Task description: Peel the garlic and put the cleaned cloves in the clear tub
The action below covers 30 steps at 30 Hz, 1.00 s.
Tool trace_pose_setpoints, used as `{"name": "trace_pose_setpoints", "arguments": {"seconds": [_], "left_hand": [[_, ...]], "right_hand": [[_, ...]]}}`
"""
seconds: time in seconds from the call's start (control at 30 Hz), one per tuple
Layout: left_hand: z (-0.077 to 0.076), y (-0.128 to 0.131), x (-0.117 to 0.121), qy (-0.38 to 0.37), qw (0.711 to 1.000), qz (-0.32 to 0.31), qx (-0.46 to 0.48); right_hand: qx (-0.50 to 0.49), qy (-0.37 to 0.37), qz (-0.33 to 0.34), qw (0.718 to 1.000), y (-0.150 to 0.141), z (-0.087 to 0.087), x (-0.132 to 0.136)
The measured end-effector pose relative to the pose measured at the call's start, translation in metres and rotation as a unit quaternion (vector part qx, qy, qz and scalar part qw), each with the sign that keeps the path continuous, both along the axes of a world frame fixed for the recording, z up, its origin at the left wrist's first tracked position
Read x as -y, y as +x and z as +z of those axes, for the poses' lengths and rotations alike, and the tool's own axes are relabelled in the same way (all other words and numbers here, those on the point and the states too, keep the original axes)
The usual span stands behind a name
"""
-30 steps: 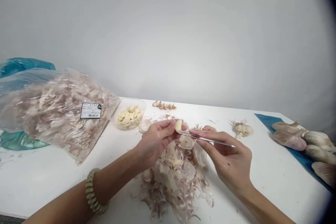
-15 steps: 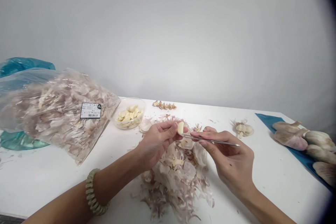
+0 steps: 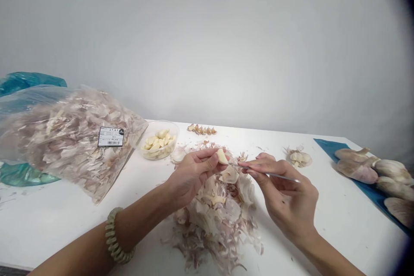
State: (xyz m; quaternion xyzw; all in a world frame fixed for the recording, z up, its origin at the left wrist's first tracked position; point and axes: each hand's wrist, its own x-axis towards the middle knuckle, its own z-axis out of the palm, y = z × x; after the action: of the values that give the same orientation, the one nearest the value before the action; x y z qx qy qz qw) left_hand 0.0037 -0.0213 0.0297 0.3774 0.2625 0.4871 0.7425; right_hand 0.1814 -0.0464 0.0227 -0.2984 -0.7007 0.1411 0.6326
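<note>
Head view: our two hands hold a peeled garlic clove above a heap of skins.
Our left hand pinches the clove between thumb and fingers, and our right hand grasps a slender steel pick, its tip just beside the clove. The heap of garlic skins lies below on the white table. Beyond it we see a clear tub of peeled cloves, a row of unpeeled cloves and a garlic bulb. A plastic bag of skins lies to our left, and pale oyster mushrooms sit on a blue sheet to our right.
</note>
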Motion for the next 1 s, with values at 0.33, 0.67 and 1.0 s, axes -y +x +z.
{"name": "trace_pose_setpoints", "arguments": {"seconds": [0.33, 0.67, 1.0], "left_hand": [[0.0081, 0.0032, 0.0035, -0.023, 0.994, 0.101, -0.022], [0.0075, 0.0057, 0.0056, -0.016, 0.989, 0.139, -0.042], [0.0089, 0.0046, 0.0035, -0.039, 0.991, 0.126, -0.034]], "right_hand": [[-0.029, -0.036, -0.015, 0.999, -0.0037, -0.0005, -0.0049], [-0.08, -0.111, 0.016, 0.991, -0.0052, -0.0009, -0.0043], [-0.163, -0.244, 0.074, 0.953, -0.0066, -0.0018, -0.0074]]}}
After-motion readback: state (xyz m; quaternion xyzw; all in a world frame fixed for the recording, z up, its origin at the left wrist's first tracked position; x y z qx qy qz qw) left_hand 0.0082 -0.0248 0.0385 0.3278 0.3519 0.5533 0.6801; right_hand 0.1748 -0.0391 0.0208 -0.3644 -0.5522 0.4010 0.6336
